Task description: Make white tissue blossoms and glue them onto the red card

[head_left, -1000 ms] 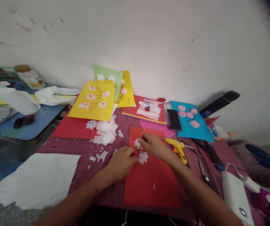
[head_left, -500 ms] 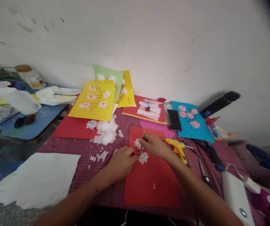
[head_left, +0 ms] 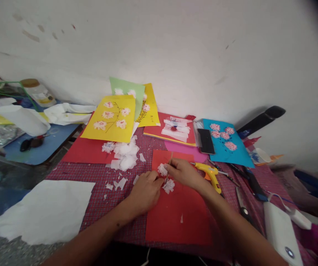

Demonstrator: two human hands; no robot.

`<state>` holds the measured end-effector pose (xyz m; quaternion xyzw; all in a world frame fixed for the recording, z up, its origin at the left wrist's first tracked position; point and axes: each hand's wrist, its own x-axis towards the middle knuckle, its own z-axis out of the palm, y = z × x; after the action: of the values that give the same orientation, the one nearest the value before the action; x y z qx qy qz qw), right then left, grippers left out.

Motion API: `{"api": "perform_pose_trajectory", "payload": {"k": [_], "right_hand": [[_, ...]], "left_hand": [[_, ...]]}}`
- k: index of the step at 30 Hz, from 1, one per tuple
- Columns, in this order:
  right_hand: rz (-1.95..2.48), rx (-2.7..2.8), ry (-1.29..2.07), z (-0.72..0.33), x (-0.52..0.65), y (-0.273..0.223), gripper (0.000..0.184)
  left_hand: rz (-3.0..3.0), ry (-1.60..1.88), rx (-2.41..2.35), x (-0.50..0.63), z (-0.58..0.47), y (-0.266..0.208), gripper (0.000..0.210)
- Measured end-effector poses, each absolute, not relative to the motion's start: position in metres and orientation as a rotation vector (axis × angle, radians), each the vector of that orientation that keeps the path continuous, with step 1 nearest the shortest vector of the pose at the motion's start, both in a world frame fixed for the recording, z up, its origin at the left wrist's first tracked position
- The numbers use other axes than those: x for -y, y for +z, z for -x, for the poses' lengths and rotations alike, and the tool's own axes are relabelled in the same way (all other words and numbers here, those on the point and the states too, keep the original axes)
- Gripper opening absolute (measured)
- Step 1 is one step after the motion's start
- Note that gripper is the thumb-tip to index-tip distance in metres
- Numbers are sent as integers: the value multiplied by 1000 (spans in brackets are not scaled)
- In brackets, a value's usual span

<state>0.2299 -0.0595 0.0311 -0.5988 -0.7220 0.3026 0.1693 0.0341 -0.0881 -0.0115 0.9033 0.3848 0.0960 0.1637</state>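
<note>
A red paper sheet lies on the table in front of me with two white tissue-paper flowers on it. My right hand is closed round a thin wooden stick, its lower end pointing down at the nearer flower. Just under the right fingertips is the farther flower. My left hand rests at the sheet's left edge, fingers curled together, their tips close to the nearer flower. What they pinch, if anything, is hidden. A small white scrap lies lower on the sheet.
To the right are a yellow glue gun, a black phone, scissors and a white power bank. Tissue pieces and a large white sheet lie left. Flower cards, including a yellow card, stand behind.
Both hands stay almost in place over the flowers, with the stick shifting only slightly. The view has moved a little.
</note>
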Motion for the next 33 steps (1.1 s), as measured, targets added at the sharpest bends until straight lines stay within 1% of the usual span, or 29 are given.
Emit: {"api": "perform_pose_trajectory", "payload": {"k": [4, 7, 13, 22, 28, 33], "right_hand": [[1720, 1968, 820, -235, 59, 32, 31], [1720, 1897, 804, -235, 57, 32, 31], [1698, 1942, 896, -229, 53, 25, 30], [1694, 1945, 963, -234, 56, 25, 31], [1666, 1914, 978, -240, 64, 24, 30], [1652, 1898, 992, -241, 67, 27, 30]], "left_hand": [[-2586, 240, -1075, 88, -33, -11, 26], [-2586, 240, -1055, 88, -32, -11, 29], [-2583, 250, -1053, 88, -31, -12, 30], [-2523, 333, -1046, 87, -30, -16, 18], [-2536, 300, -1086, 88, -33, -15, 26], [-2576, 238, -1074, 88, -33, -10, 27]]}}
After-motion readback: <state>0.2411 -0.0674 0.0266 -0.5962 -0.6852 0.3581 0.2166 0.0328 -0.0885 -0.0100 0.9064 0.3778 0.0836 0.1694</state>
